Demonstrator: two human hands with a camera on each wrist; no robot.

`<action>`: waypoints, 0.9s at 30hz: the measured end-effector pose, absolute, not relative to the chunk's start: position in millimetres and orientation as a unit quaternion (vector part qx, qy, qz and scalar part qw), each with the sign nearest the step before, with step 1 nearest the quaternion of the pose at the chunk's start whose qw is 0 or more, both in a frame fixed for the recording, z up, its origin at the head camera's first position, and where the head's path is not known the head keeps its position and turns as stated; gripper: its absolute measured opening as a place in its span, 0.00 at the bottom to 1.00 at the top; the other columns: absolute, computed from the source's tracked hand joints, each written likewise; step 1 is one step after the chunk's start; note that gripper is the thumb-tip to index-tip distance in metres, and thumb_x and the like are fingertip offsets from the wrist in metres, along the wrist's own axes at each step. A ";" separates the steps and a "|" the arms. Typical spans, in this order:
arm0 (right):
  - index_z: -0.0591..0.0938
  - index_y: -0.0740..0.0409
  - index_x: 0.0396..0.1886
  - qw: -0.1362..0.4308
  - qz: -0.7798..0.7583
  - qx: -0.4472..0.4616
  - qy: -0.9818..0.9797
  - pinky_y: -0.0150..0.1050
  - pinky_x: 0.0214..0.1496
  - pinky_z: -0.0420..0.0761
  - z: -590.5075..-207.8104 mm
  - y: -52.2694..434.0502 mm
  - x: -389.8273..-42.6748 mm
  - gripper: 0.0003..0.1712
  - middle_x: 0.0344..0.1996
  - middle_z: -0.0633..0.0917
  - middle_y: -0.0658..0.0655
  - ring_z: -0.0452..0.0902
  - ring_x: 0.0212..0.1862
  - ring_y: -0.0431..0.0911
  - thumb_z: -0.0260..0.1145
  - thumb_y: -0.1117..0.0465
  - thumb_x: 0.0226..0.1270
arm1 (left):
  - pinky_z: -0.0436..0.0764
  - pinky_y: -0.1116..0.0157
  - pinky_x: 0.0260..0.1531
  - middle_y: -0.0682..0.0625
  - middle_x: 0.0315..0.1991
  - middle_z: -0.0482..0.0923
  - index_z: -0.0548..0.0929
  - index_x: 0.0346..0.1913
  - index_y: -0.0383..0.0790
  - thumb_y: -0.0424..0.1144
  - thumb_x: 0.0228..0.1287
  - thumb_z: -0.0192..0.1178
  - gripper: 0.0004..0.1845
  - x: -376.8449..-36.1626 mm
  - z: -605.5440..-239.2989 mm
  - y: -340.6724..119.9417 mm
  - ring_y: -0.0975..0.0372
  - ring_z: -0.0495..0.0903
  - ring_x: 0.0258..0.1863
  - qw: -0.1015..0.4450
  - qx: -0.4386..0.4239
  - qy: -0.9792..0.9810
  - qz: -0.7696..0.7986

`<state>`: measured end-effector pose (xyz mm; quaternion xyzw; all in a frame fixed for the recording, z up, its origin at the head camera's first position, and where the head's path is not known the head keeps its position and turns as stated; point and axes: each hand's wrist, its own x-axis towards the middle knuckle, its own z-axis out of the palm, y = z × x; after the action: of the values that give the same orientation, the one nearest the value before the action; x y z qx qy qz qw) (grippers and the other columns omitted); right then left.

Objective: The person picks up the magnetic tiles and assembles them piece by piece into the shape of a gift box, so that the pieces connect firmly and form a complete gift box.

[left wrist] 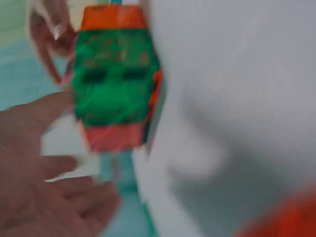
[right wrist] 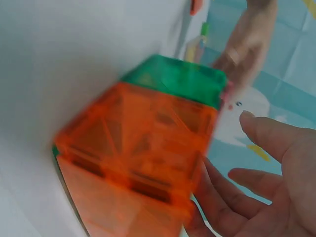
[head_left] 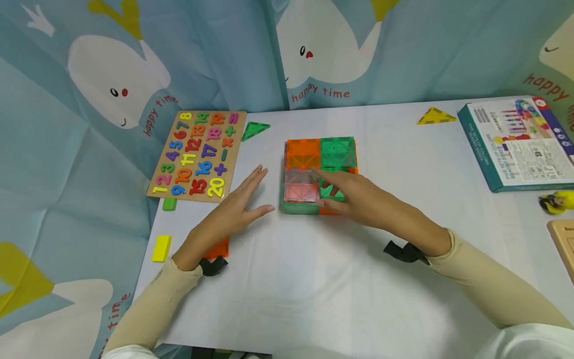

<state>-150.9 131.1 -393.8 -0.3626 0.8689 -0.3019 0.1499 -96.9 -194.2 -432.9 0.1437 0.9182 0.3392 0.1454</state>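
Head view, landmark: flat box of translucent orange, green and pink magnetic tiles point(head_left: 319, 174), near the middle of the white table point(head_left: 314, 289).
Far left of box: wooden number puzzle board point(head_left: 197, 154); yellow block point(head_left: 161, 248) at the table's left edge.
Left hand point(head_left: 228, 212): just left of the box, apart from it, fingers straight and spread, palm down, grip holding nothing.
Right hand point(head_left: 358, 197): lying on the box's near right corner, fingers straight, touching its top tiles, nothing pinched.
Key relation: box lies between the hands; the right hand is on it, the left hand is the farther one.
Far right of box: yellow triangular tile point(head_left: 435, 117); teal cardboard box point(head_left: 520, 142).
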 end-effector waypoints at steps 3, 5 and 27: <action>0.67 0.56 0.82 0.134 -0.297 -0.347 0.879 0.44 0.47 0.83 -382.6 141.8 -147.0 0.39 0.50 0.87 0.57 0.82 0.46 0.46 0.71 0.56 0.76 | 0.60 0.40 0.78 0.46 0.87 0.45 0.57 0.85 0.47 0.55 0.72 0.68 0.47 -70.2 -422.9 -217.0 0.47 0.49 0.85 0.171 0.102 0.944 0.262; 0.69 0.57 0.81 0.120 -0.296 -0.339 0.885 0.46 0.48 0.83 -375.6 149.4 -145.4 0.38 0.49 0.87 0.56 0.82 0.47 0.48 0.71 0.56 0.76 | 0.63 0.38 0.76 0.40 0.86 0.48 0.61 0.83 0.40 0.52 0.68 0.72 0.47 -50.0 -419.6 -231.1 0.42 0.50 0.84 0.191 0.082 0.953 0.222; 0.78 0.62 0.72 0.097 -0.296 -0.340 0.887 0.37 0.37 0.76 -384.9 155.2 -146.5 0.30 0.40 0.88 0.49 0.77 0.38 0.42 0.72 0.58 0.75 | 0.77 0.39 0.66 0.37 0.77 0.62 0.66 0.82 0.42 0.41 0.69 0.72 0.42 13.6 -454.6 -266.7 0.41 0.65 0.71 0.140 0.036 0.961 0.236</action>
<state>-146.5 155.2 -384.9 -0.3400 0.8873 -0.2963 0.0966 13.6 -266.7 -454.6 0.0355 0.9611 0.2359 0.1395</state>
